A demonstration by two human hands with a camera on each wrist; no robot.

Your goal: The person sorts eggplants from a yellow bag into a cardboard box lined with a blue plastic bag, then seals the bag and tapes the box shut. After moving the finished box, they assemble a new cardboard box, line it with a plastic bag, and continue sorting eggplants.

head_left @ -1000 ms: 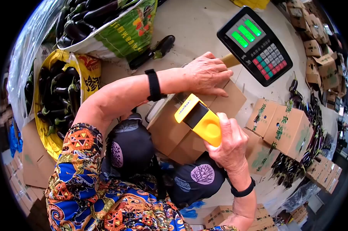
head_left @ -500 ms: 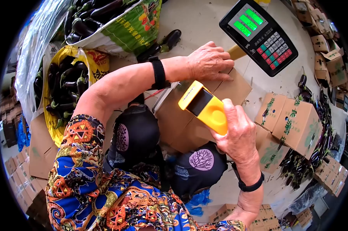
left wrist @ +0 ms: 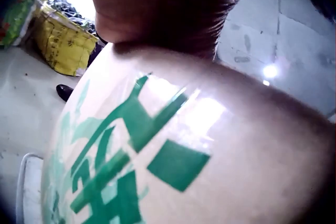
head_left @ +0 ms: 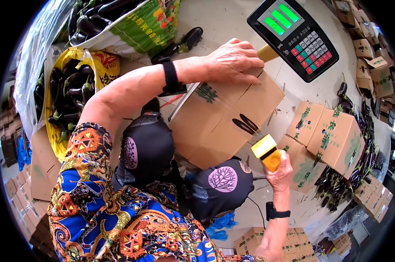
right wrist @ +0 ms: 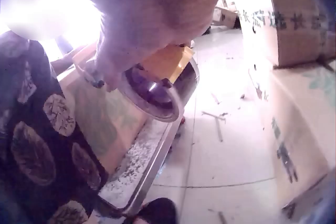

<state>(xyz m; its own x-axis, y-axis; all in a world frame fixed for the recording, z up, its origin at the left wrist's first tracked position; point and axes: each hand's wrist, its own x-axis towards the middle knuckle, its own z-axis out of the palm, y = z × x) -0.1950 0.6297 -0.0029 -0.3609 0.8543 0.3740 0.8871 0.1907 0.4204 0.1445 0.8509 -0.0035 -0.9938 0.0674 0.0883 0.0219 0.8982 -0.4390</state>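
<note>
L hand (head_left: 236,62) covers pt of carton (head_left: 206,131) far edge, so that edge is hidden; L wrist view mostly hand underside + carton top v. close up, R side dark/blurry. R wrist view washed out by glare at upper L, w/ R hand (head_left: 279,170) blocking much of tape disp. (head_left: 267,152); its fingertips are hard to make out. Scale display (head_left: 293,41), beyond carton's far R corner, is cut off at top of head view; green digits too small to read for sure. Platform (right wrist: 152,171) under carton mostly hidden, just metal rim + speckled strip showing.

Carton: plain brown, closed top, green printed chars nr far L corner, glossy clear tape over them, seam across top, two slim dark ovals at R end (printed or cut, can't tell). Sits on platform, in front of person's knees.

Tape disp.: yellow body, dark band nr its front, round purplish roll seen from R wrist. Held just off carton's R end; touching or apart, can't tell.

L hand: relaxed, fingers laid over carton's far edge, no grip on anything. R hand: fingers closed round tape disp., firm hold.

Yellow bag (head_left: 108,61) of aubergines is L of carton; green/white bag (head_left: 151,26), also full, beyond it at far L. Loose aubergines (head_left: 191,39) on floor btwn that bag & display, one partly behind L wrist. Stacked cartons (head_left: 333,135) R of carton, green print, w/ aubergine heap (head_left: 363,144) past them, edges warped by lens.
</note>
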